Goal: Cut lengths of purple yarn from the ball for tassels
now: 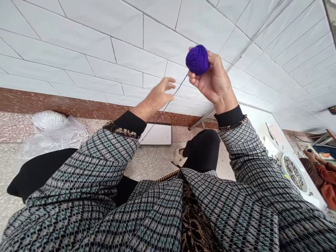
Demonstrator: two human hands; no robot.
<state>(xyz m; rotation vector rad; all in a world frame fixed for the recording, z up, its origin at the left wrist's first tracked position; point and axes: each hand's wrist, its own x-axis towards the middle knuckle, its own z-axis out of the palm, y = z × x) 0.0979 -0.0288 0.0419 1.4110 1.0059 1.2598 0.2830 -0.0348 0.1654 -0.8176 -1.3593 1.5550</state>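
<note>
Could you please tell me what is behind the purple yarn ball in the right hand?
White wall tiles show behind the purple yarn ball. The right hand covers its lower side, so the yarn there cannot be seen.

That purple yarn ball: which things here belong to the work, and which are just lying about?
In use: yarn ball, its strand, right hand holding it, left hand beside the strand.
Lying about: plastic bag, white board.

Speckled terrazzo floor had a clear plastic bag of white cord off past the left hand, plus a flat white board right below that hand, by the wall.
</note>
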